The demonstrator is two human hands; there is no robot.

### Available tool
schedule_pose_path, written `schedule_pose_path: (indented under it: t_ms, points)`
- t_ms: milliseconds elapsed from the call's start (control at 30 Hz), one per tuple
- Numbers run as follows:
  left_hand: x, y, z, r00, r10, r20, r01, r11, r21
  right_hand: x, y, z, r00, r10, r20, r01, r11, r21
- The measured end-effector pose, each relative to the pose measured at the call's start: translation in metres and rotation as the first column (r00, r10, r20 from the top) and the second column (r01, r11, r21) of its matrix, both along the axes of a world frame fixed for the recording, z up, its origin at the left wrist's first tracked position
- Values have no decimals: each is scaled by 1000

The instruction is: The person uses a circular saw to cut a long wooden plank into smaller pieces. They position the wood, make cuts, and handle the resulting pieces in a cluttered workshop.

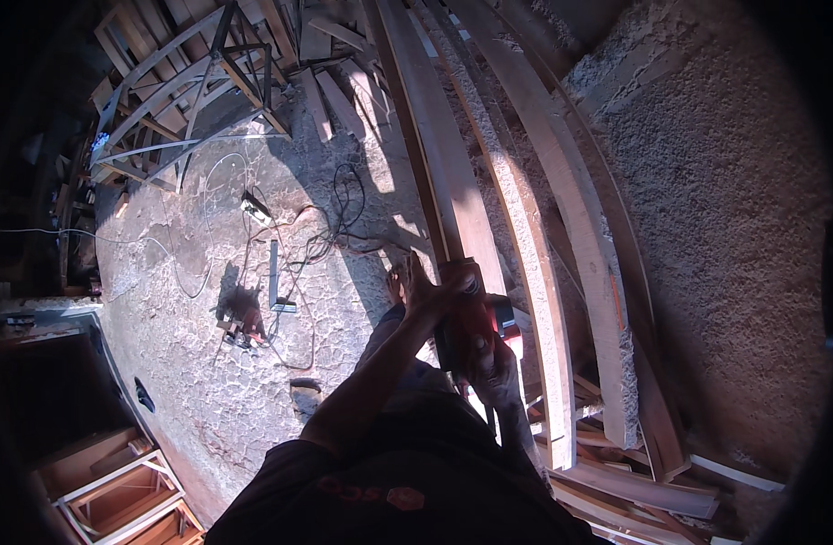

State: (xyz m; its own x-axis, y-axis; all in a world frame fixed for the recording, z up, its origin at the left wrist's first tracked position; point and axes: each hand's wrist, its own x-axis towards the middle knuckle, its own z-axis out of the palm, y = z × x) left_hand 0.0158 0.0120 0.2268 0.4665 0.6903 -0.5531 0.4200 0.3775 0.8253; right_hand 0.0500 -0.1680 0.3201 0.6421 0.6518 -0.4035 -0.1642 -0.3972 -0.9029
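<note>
Head view: right hand (pixel 498 375) grasps a red power tool (pixel 471 318), underside hidden; left hand (pixel 426 290) touches it, grip unclear.

You have two hands, one left hand (pixel 426 292) and one right hand (pixel 496 377), at one red tool (pixel 472 329). Left of the red tool, count one power strip (pixel 255 210), one square (pixel 274 277) and one second tool (pixel 246 327). Right of it, you have at least three boards (pixel 575 202); overlap hides the exact number.

The power tool (pixel 468 325) is red and black, the planks (pixel 437 136) pale brown, the floor (pixel 167 350) mottled grey
</note>
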Motion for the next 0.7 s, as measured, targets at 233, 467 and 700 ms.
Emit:
schedule_pose_path:
  t_ms: [233, 467, 700]
  points:
    - [4, 4, 8, 989, -32, -141, 47, 993, 109, 0, 5, 3, 996, -11, 91, 7, 999, 45]
    - [14, 18, 18, 975, -61, -214, 83, 992, 96, 16, 4, -24, 999, 48, 1, -48, 999, 22]
    - [36, 57, -2, 998, 6, -69, 2, 993, 117, 39, 58, 1, 997, 48, 68, -51, 998, 40]
